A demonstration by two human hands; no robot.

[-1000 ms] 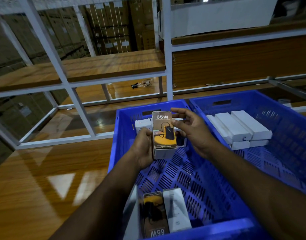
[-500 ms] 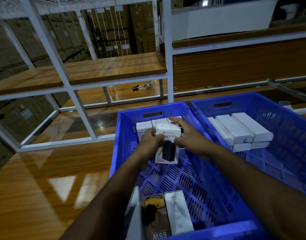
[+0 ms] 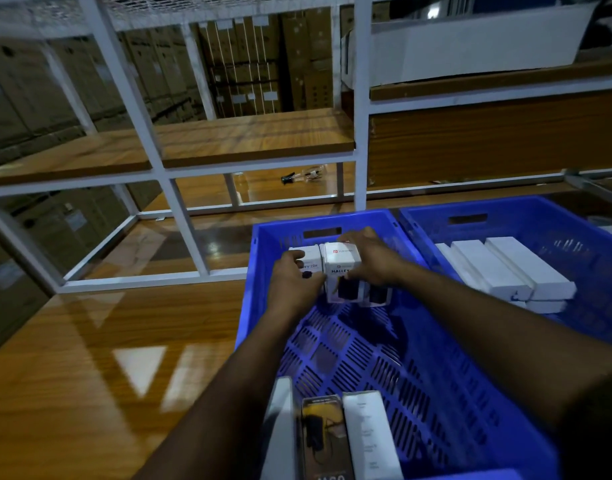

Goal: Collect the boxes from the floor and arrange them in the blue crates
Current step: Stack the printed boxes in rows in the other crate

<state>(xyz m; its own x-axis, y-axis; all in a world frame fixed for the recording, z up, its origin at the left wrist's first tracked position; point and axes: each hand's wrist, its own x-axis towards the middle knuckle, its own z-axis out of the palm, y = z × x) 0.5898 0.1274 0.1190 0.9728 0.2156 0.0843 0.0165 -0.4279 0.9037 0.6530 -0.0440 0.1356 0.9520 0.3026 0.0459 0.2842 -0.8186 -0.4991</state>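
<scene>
Nearest me, against the near wall of the blue crate (image 3: 259,271), a dark box (image 3: 323,434) and a white box (image 3: 368,441) already lie side by side, so I judge the job well under way. Most of the slotted bottom between them and my hands is bare, so there is room for more. Farther in, my left hand (image 3: 292,285) and right hand (image 3: 373,263) clamp the white box marked HALLEY (image 3: 341,268) from either side, setting it upright in the row along the far wall, touching its neighbours. The second crate (image 3: 505,209), to my right, holds long white boxes (image 3: 505,268). The floor boxes are out of view.
</scene>
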